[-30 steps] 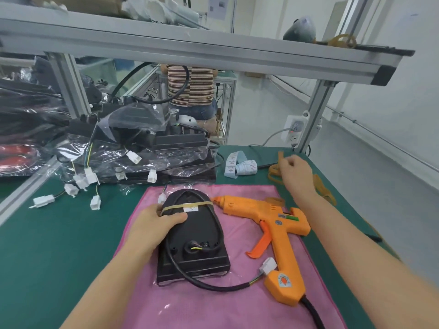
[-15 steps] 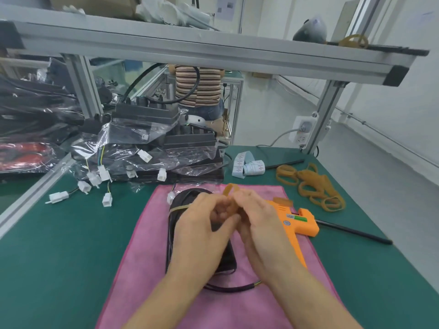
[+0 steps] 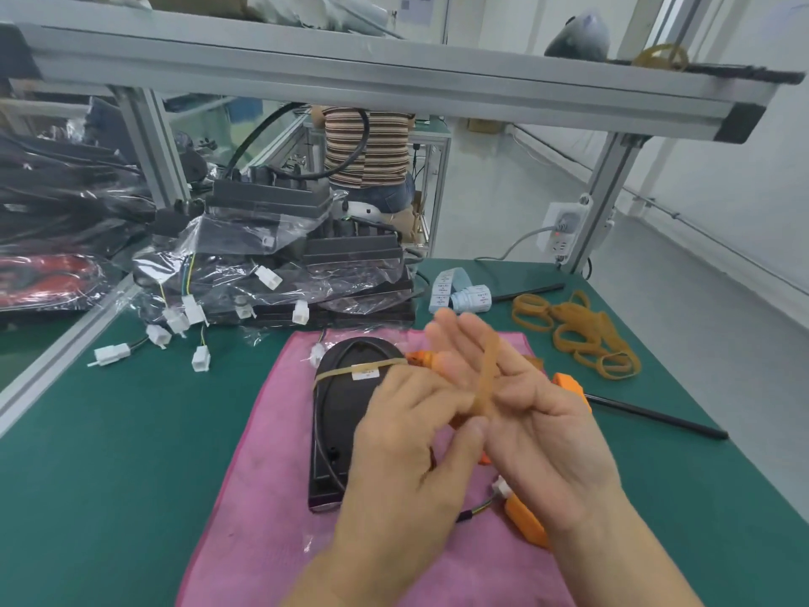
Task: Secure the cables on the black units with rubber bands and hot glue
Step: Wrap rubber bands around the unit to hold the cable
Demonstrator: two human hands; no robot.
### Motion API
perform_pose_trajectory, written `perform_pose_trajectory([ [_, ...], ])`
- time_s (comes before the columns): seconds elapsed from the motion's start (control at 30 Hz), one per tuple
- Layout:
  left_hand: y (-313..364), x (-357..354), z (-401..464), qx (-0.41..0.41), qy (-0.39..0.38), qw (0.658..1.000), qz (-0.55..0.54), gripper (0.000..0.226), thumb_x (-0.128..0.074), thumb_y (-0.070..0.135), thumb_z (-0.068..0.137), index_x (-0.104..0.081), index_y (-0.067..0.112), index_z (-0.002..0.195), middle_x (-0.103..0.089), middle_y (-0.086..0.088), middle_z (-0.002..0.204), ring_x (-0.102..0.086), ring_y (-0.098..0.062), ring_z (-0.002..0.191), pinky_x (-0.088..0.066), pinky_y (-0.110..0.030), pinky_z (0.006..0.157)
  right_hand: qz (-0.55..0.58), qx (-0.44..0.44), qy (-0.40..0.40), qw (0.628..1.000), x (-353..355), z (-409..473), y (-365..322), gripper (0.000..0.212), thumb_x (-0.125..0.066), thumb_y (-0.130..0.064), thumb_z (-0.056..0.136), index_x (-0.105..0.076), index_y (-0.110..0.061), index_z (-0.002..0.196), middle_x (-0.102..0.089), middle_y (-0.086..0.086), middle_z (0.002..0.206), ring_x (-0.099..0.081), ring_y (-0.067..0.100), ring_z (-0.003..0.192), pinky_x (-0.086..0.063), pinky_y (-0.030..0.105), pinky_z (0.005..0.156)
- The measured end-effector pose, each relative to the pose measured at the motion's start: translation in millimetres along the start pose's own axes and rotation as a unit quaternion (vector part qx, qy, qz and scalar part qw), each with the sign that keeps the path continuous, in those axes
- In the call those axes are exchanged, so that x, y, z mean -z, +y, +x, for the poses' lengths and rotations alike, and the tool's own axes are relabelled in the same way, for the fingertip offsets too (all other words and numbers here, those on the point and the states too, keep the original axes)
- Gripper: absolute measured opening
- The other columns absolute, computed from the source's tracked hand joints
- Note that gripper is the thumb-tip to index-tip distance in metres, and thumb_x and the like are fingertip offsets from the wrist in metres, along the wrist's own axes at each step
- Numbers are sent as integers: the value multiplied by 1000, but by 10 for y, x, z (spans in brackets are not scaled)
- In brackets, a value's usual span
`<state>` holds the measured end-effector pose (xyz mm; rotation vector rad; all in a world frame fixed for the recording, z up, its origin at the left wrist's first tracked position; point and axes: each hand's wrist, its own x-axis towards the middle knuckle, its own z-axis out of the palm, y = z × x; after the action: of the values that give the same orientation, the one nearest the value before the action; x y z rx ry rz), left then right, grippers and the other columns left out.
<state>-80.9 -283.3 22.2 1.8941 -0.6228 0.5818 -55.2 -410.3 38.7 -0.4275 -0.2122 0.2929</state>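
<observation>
Since half a second ago the two hands have drawn apart a little and a rubber band (image 3: 487, 375) now stretches in plain sight between them; a second ago the right hand was out at the loose bands and the left rested on the unit. The left hand (image 3: 407, 435) pinches the near end of the band between thumb and forefinger, its other fingers curled, while the right hand (image 3: 521, 400) lies palm up with its fingers straight and spread — the band runs up across the palm and hooks over them. Both hands hover above the black unit (image 3: 339, 414), which lies flat on a pink cloth (image 3: 258, 510) with one band already round its rounded far end and a black cable looped on its top. The orange hot glue gun (image 3: 525, 523) lies on the cloth just beside the unit, mostly hidden under the right hand. Past the cloth, on the green table (image 3: 109, 453), a heap of loose rubber bands (image 3: 582, 335) sits to the right, with a roll of labels (image 3: 459, 293) near it. To the left is a stack of bagged black units (image 3: 280, 265) with white connectors trailing out — further back, a person in a striped top stands.
</observation>
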Motion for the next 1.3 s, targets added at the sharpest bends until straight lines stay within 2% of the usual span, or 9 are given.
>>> perform_pose_trajectory([
  [0.2,23,18,-171,-35,-59,998,5,25,-53,20,85,-73,8,95,-67,4,98,-60,-12,92,-49,-23,81,-540,57,82,836,103,-108,84,41,-65,-42,84,-64,-26,122,-61,-20,128,-51,0,126,-45,16,95],
  [0.33,-170,285,-195,-88,-94,973,192,35,-56,21,75,-72,13,105,-66,4,99,-55,-15,88,-48,-28,72,-573,-46,171,800,66,-73,-112,137,-37,-105,12,-57,-24,121,-61,-11,125,-54,7,119,-42,18,87],
  [0.4,-310,387,-250,-127,-156,943,265,29,-73,18,62,-74,19,91,-62,6,87,-49,-15,80,-40,-28,64,-511,-161,121,836,126,-262,-5,113,-38,-103,39,-62,-15,104,-68,7,81,-67,23,80,-47,20,55],
  [0.47,-448,489,-323,-107,-196,938,266,40,-86,14,47,-74,21,84,-61,7,83,-45,-10,81,-38,-26,64,-471,-239,112,842,219,-438,176,54,-46,-41,100,-67,0,71,-63,8,52,-61,19,42,-44,19,38],
  [0.53,-543,582,-369,-55,-197,950,238,42,-90,7,44,-73,21,80,-61,8,83,-47,-5,83,-42,-23,62,-521,-277,135,796,433,-556,405,46,-47,-28,102,-73,1,77,-72,-8,72,-69,5,62,-55,22,63],
  [0.63,-581,631,-381,-61,-186,948,250,14,-78,14,61,-71,21,70,-59,9,77,-45,-2,77,-44,-22,52,-362,-266,223,865,401,-750,702,50,-50,-59,87,-71,-18,107,-70,-20,101,-63,4,109,-43,27,103],
  [0.8,-660,603,-416,-110,-169,944,261,31,-48,34,85,-71,21,68,-61,7,75,-45,-5,76,-44,-22,47,-236,-242,161,927,159,-631,758,20,-56,-11,96,-68,0,84,-71,18,69,-65,18,45,-52,25,41],
  [0.93,-696,583,-433,-88,-141,963,214,35,-49,39,90,-72,19,74,-61,8,79,-49,-2,76,-43,-16,59,-338,-124,376,854,167,-443,788,24,-57,-11,95,-58,-4,72,-58,1,43,-48,9,29,-38,15,31],
  [1.3,-505,411,-249,-17,-127,956,263,15,-84,19,71,-77,21,84,-56,8,66,-56,-12,50,-41,-21,39,-808,-15,211,550,227,-48,388,38,-54,-40,95,-49,-15,67,-52,-3,63,-53,23,71,-39,37,68],
])
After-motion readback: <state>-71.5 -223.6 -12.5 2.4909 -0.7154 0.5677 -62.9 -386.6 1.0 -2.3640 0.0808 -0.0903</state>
